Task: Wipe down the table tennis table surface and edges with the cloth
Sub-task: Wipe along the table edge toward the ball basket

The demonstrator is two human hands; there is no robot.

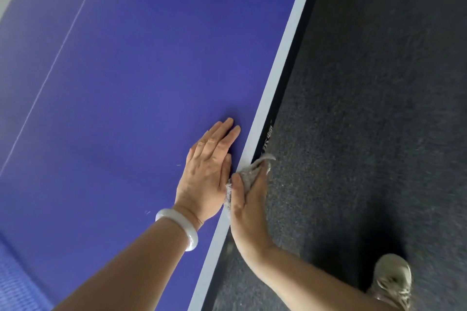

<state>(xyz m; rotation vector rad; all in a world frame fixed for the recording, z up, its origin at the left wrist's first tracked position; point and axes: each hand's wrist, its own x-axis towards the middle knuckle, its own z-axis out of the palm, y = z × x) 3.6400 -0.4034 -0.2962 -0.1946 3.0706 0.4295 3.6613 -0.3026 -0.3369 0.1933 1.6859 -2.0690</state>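
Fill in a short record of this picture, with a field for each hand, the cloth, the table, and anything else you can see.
left hand: lies flat on the blue top, fingers straight, beside the white border line
right hand: grips the cloth and holds it against the table's side edge
cloth: pale, bunched up
table: blue top, white border line, dark side edge
bangle: white, on the left wrist
floor: dark carpet
shoe: pale, on the carpet
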